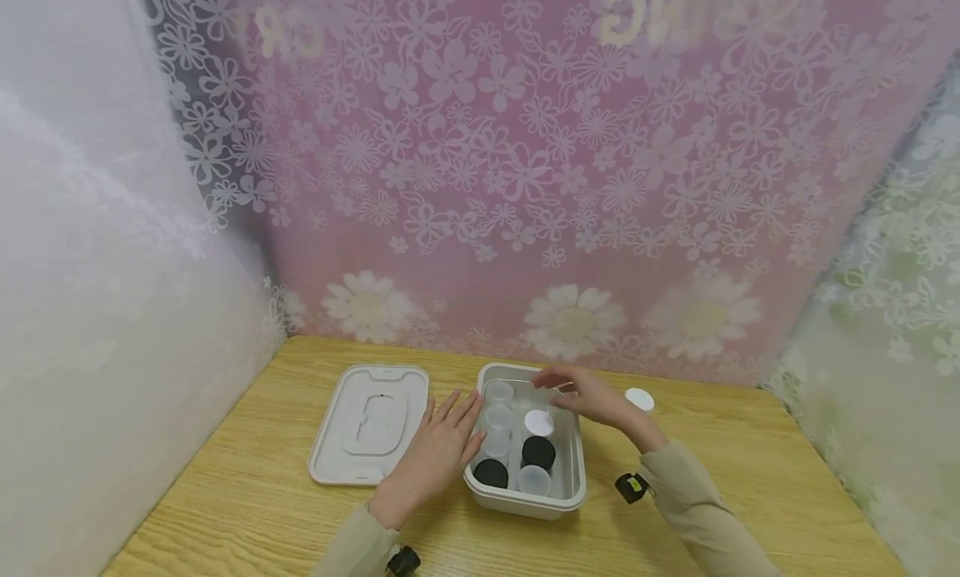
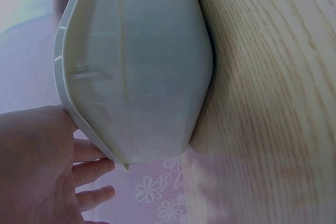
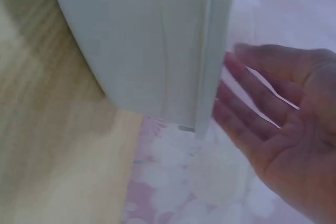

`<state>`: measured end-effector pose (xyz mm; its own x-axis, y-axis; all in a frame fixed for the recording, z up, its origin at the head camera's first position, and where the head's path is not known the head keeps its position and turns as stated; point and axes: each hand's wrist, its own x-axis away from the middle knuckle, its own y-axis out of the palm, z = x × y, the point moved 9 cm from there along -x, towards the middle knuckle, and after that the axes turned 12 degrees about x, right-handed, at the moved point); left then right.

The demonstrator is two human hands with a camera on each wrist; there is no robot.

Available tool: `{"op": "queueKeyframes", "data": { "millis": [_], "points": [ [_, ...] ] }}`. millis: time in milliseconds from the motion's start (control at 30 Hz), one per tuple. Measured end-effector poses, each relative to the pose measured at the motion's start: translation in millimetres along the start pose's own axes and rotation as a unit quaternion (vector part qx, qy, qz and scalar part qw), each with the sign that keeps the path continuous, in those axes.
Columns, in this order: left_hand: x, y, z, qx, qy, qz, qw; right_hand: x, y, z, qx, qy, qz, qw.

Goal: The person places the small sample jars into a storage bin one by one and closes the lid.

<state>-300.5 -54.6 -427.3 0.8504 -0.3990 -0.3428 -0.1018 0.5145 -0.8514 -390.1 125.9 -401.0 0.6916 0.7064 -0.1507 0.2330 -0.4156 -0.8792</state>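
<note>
A white plastic box (image 1: 525, 505) without its cover holds two rows of small round containers. In the left row are several translucent containers (image 1: 498, 417) and a black-topped one (image 1: 491, 474). The right row shows a white-topped one (image 1: 539, 423), a black-topped one (image 1: 538, 453) and a translucent one (image 1: 534, 480). My left hand (image 1: 433, 450) lies along the left rim with fingers extended; the left wrist view shows this hand (image 2: 37, 166) touching the rim. Over the back right of the box hovers my right hand (image 1: 592, 396), fingers loosely bent, holding nothing.
The box's flat white cover (image 1: 341, 427) lies on the wooden table (image 1: 247, 494) to the left. A small white disc (image 1: 640, 399) sits right of the box, beyond my right wrist. Flowered cloth (image 1: 480, 185) stands behind the table, with pale cloth on both sides.
</note>
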Motion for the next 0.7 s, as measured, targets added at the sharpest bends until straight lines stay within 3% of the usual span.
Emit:
{"op": "queueKeyframes", "data": {
  "millis": [133, 267, 500, 700],
  "points": [
    [0.1, 0.1, -0.1, 0.001, 0.0, 0.0, 1.0, 11.8, -10, 12, -0.037, 0.023, 0.067, 0.9968],
    [0.3, 0.3, 0.1, -0.001, 0.003, 0.003, 1.0, 28.5, -20, 27, -0.07, 0.053, 0.129, 0.9877],
    [0.2, 1.2, -1.2, -0.003, 0.001, 0.0, 1.0, 55.7, -34, 53, -0.146, 0.09, 0.22, 0.9602],
    [-0.1, 1.8, -0.5, -0.002, 0.0, 0.002, 1.0, 72.6, -43, 67, -0.181, 0.096, 0.268, 0.9415]
  ]
}}
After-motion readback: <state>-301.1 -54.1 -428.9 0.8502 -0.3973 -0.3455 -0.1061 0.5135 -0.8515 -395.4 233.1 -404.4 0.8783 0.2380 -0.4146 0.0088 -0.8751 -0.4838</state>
